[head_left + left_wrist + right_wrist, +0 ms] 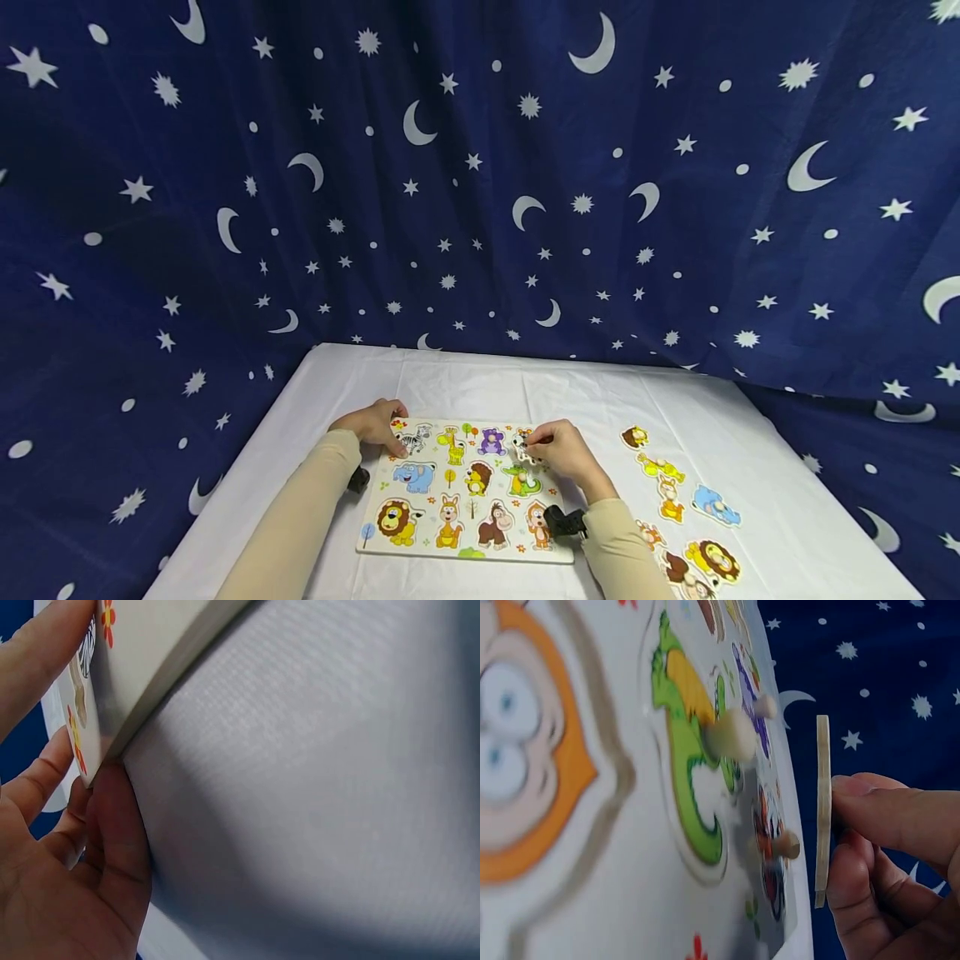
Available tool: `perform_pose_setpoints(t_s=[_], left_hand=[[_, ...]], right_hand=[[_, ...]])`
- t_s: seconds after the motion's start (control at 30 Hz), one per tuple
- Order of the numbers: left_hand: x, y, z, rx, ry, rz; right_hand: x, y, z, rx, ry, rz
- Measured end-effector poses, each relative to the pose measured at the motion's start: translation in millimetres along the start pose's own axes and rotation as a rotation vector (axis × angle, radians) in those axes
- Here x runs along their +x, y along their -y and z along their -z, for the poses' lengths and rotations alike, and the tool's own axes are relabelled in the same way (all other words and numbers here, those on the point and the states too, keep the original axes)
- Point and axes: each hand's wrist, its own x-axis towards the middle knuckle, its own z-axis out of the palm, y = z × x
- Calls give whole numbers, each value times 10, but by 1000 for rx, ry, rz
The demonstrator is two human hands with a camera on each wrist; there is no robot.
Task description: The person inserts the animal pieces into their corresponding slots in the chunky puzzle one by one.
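A wooden animal puzzle board (435,546) lies on the table. My left hand (375,423) grips its far left corner, thumb on the face beside the zebra picture (415,439), fingers at the edge. My right hand (567,454) pinches a puzzle piece (521,450) above the far right part of the board. In the right wrist view, that piece (823,810) stands edge-on between thumb and fingers, its face hidden. A crocodile piece (686,780) with a wooden knob sits in its slot near the right hand. A purple hippo piece (492,442) also sits in the board.
Several loose pieces lie right of the board: a hedgehog (635,437), a giraffe (662,469), a kangaroo (671,500), an elephant (716,505), a lion (714,561) and a gorilla (686,575). A dark blue star-patterned curtain (480,183) hangs behind the white table (465,383).
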Motion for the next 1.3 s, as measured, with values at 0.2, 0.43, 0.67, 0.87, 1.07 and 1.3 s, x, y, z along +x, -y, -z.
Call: perform_pose_setpoints(t_s=[0.2, 0.43, 0.67, 0.87, 1.07, 1.3], left_hand=[[-4, -2, -2, 7, -2, 13], [-1, 4, -8, -1, -11, 27], [3, 6, -30, -14, -14, 16], [11, 21, -27, -19, -21, 16], [8, 14, -14, -15, -26, 4], [-13, 20, -28, -26, -24, 8]], right_hand=[[37, 68, -76, -19, 23, 29], [48, 132, -168, -50, 40, 46], [53, 178, -214, -50, 41, 44], [110, 230, -255, -43, 33, 48], [148, 262, -309, -33, 40, 51], [180, 292, -387, -26, 66, 59]])
